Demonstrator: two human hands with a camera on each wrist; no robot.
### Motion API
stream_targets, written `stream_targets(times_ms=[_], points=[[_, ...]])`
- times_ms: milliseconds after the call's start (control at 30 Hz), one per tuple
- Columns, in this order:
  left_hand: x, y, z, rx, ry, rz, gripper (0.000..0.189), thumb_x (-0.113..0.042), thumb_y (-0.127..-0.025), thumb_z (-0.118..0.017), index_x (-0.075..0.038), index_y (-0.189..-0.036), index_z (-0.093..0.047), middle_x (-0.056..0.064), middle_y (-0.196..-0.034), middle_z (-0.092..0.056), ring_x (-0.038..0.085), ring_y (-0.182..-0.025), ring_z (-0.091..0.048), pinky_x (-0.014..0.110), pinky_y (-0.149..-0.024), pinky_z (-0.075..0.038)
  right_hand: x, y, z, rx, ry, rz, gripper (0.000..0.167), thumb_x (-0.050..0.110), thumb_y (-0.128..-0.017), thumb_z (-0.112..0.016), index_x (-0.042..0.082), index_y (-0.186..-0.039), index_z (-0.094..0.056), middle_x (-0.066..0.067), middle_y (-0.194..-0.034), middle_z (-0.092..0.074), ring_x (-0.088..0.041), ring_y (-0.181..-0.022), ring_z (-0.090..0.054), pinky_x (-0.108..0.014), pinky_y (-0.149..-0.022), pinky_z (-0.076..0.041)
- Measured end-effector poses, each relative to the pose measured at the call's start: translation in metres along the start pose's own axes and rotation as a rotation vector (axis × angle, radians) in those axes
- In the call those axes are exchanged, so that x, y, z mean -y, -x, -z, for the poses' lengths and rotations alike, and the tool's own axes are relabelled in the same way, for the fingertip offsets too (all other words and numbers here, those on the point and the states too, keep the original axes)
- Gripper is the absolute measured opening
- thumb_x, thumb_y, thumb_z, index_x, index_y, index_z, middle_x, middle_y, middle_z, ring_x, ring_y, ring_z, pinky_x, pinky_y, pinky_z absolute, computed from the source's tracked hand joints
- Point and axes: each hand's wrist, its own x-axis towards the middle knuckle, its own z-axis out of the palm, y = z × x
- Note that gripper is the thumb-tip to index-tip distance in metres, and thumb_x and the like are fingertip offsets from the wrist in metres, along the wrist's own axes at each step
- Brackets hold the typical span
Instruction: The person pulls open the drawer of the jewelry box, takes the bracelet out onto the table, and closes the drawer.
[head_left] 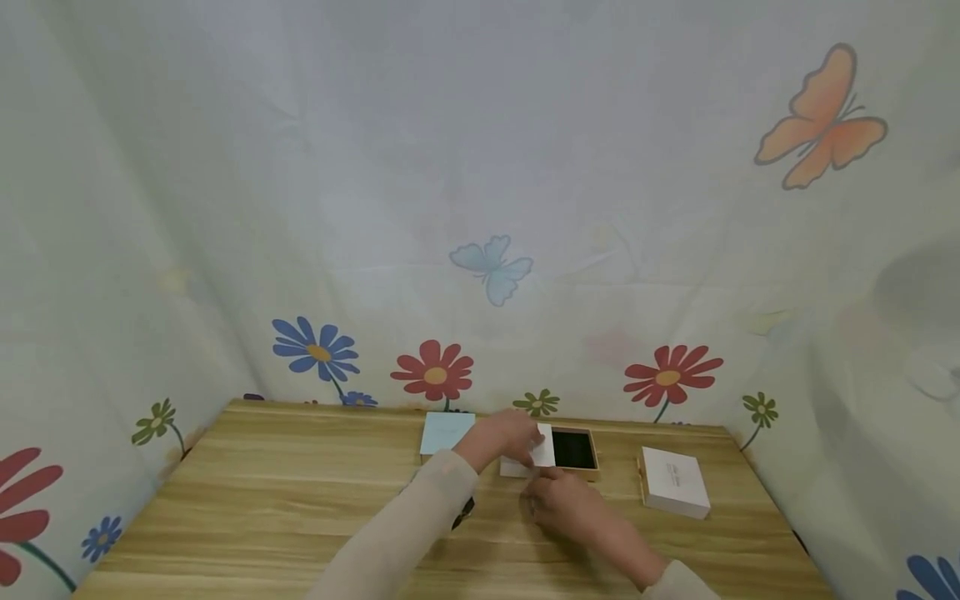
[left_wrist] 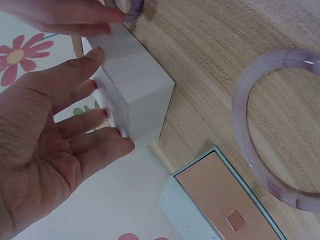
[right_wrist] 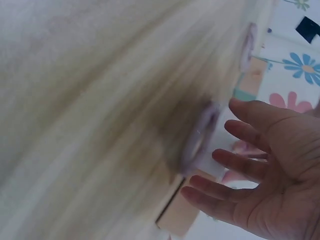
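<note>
A white box (head_left: 543,437) stands with its tan drawer (head_left: 597,454) slid out to the right, baring a black inside. Over its top reaches my left hand (head_left: 506,435); in the left wrist view the fairly straight fingers touch the white box (left_wrist: 135,75). My right hand (head_left: 562,498) is in front of that box. Its fingertips are close to a pale purple bangle (right_wrist: 200,137), blurred in the right wrist view and mostly hidden from the head camera. The fingers look spread. A second purple bangle (left_wrist: 245,125) lies on the wooden table.
Left of the white box is a light blue box (head_left: 447,433) with a tan side and small tab. Another white box (head_left: 673,482), printed on top, rests at the right of the table (head_left: 300,500). Flower-printed cloth (head_left: 375,208) hangs behind the table's far edge.
</note>
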Motion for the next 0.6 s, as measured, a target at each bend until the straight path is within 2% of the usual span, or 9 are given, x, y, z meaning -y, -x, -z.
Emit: stream_targets(times_ms=[67,133,233,300,433,600], points=[[-0.001,0.0,0.0,0.006,-0.004,0.001,0.038,-0.041,-0.088,-0.079,-0.022,-0.121,-0.074,-0.008,-0.098,-0.071,0.006,-0.079,-0.056,0.022,-0.074,-0.049,-0.003,0.0,0.004,-0.045,0.01,-0.035,0.017,0.01,-0.085,-0.078,0.008,-0.102,-0.076,-0.007,-0.1,-0.072,-0.025,-0.091,-0.069,-0.035,-0.073,-0.058],[-0.001,-0.001,0.0,0.011,-0.003,0.009,0.039,-0.041,-0.088,-0.08,-0.022,-0.122,-0.074,-0.008,-0.097,-0.071,0.006,-0.078,-0.056,0.022,-0.072,-0.048,-0.007,0.0,0.009,-0.071,-0.006,-0.105,0.015,0.008,-0.086,-0.077,0.007,-0.101,-0.076,-0.008,-0.1,-0.071,-0.024,-0.086,-0.069,-0.035,-0.07,-0.058],[-0.001,-0.002,0.001,0.023,0.003,0.011,0.041,-0.041,-0.088,-0.079,-0.022,-0.125,-0.073,-0.008,-0.101,-0.072,0.006,-0.08,-0.059,0.023,-0.072,-0.049,-0.015,-0.001,0.021,-0.058,-0.062,-0.24,0.017,0.005,-0.087,-0.077,0.005,-0.104,-0.075,-0.01,-0.106,-0.068,-0.026,-0.09,-0.069,-0.038,-0.074,-0.058],[-0.001,-0.003,0.001,0.029,0.018,0.014,0.044,-0.041,-0.088,-0.079,-0.022,-0.128,-0.072,-0.007,-0.105,-0.072,0.006,-0.084,-0.062,0.023,-0.074,-0.05,-0.02,0.0,0.028,-0.061,-0.108,-0.302,0.018,0.002,-0.088,-0.076,0.003,-0.105,-0.074,-0.013,-0.107,-0.068,-0.029,-0.094,-0.068,-0.042,-0.077,-0.058],[-0.001,-0.003,0.0,0.046,0.069,0.026,0.046,-0.039,-0.088,-0.08,-0.021,-0.13,-0.071,-0.006,-0.113,-0.073,0.007,-0.093,-0.066,0.023,-0.08,-0.053,-0.031,0.001,0.043,-0.049,-0.158,-0.386,0.019,-0.001,-0.09,-0.071,0.0,-0.109,-0.072,-0.015,-0.108,-0.069,-0.03,-0.095,-0.068,-0.042,-0.078,-0.056],[-0.001,-0.002,0.001,0.044,0.089,0.036,0.046,-0.038,-0.088,-0.081,-0.02,-0.129,-0.071,-0.006,-0.117,-0.073,0.008,-0.096,-0.066,0.023,-0.084,-0.053,-0.044,0.001,0.053,-0.028,-0.119,-0.466,0.023,0.0,-0.092,-0.065,0.001,-0.114,-0.072,-0.017,-0.112,-0.068,-0.021,-0.08,-0.062,-0.038,-0.071,-0.052]])
